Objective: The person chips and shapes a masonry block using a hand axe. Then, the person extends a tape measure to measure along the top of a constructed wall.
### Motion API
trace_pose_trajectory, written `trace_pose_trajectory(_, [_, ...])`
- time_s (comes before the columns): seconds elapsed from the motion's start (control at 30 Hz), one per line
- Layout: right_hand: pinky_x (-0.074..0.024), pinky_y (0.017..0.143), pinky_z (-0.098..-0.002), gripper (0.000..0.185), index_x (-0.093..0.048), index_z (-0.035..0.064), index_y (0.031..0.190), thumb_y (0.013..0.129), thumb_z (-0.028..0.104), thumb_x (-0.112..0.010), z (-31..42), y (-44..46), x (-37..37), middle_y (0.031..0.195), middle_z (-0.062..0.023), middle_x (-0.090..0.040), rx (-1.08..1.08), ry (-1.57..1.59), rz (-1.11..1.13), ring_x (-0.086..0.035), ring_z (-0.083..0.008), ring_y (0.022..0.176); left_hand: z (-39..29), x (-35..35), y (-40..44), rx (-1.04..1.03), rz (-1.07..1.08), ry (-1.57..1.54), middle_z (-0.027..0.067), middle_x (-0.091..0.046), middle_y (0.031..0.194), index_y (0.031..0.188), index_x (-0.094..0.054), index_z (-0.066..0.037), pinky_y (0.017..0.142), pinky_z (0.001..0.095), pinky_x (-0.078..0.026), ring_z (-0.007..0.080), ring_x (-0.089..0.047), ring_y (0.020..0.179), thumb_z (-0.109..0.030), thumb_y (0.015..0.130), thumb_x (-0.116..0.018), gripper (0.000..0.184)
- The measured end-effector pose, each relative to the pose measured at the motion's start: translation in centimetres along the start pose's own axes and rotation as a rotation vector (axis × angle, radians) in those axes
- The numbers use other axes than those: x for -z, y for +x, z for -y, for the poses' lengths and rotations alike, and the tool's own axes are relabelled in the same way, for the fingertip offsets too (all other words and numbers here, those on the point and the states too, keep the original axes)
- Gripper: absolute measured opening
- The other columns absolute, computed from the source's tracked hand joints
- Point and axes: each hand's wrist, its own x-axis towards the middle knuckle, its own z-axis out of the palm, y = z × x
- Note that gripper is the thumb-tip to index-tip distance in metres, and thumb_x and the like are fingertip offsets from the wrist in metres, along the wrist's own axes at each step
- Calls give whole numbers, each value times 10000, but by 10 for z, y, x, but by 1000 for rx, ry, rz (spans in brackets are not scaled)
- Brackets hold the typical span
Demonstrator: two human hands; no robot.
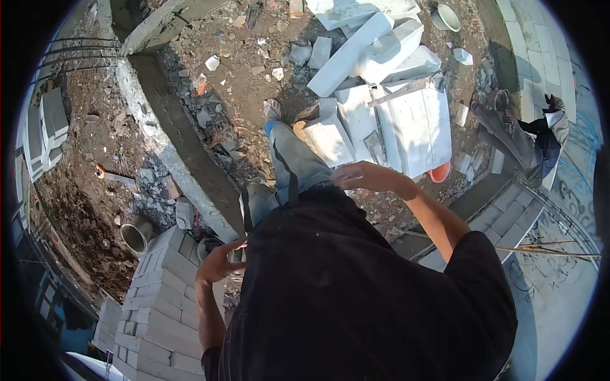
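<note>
I look down over a black shirt [330, 273] onto faded blue jeans [295, 155] with dark straps hanging at the front. My right hand [365, 176] is at the waist of the jeans, fingers bent inward and seemingly touching the waistband. My left hand [219, 263] is beside the left hip, fingers half curled; in the shadow I cannot tell whether they touch the cloth. Neither hand appears clenched around a tool. One sandaled foot [273, 110] stands forward on the rubble-strewn ground [254, 82]. Ahead and slightly right, long white slabs [356, 117] lie in an untidy pile, with a red bucket [440, 172] tucked at the pile's near right corner and a pale bucket [447, 18] beyond its far right corner. A raised concrete beam [141, 108] runs diagonally on my left. Past its left edge lie an orange-handled tool [115, 176] and an open pipe [135, 235], near a stack of pale blocks [162, 286]. At far right, a person [537, 136] in a head covering and dark clothes is beside the block wall.
</note>
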Motion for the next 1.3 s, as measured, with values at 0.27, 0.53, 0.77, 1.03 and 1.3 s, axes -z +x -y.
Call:
trace_pose_trajectory(0.27, [-530,790,-372,352,-673,32,1149,909,289,-695,-205,19,-13,1030,-102,-723,-202,-234,-606,-685,-207,930,-35,37,150,-191,-642,106,233,-518,1406,1428,-467,-17,1075,438,-408,390,-508,1291,-271,866,-729,670])
trace_pose_trajectory(0.53, [-523,868,-389,372,-696,40,1150,880,293,-721,-389,-65,-252,1071,-163,-719,-388,156,-750,-683,-309,996,-27,-149,212,-465,-662,439,187,-543,1332,1352,-550,-47,1031,451,-428,396,-507,1232,-369,831,-732,640])
trace_pose_trajectory(0.77, [-518,901,-415,383,-719,70,1124,847,335,-706,-471,-97,-222,1059,-193,-716,-478,-34,-764,-680,-340,1023,-32,-281,254,-451,-797,605,145,-514,1347,1300,-609,-147,1053,495,-383,376,-445,1275,-400,817,-721,557])
trace_pose_trajectory(1.03, [-511,889,-426,488,-665,-17,1132,828,364,-678,-568,-11,-29,1017,-230,-711,-353,-60,-836,-682,-342,993,40,-437,453,-117,-350,434,165,-279,1593,1444,-492,-232,1152,644,-165,431,-202,1471,-667,783,-652,808])
trace_pose_trajectory(1.3, [-449,1015,-526,695,-388,-98,1359,814,249,-644,-755,136,81,1313,-330,-524,-532,-441,-942,-555,-470,1187,111,-551,556,-3,-463,106,168,-332,1536,1483,-383,-157,1141,658,-173,400,-247,1457,-560,803,-693,849])
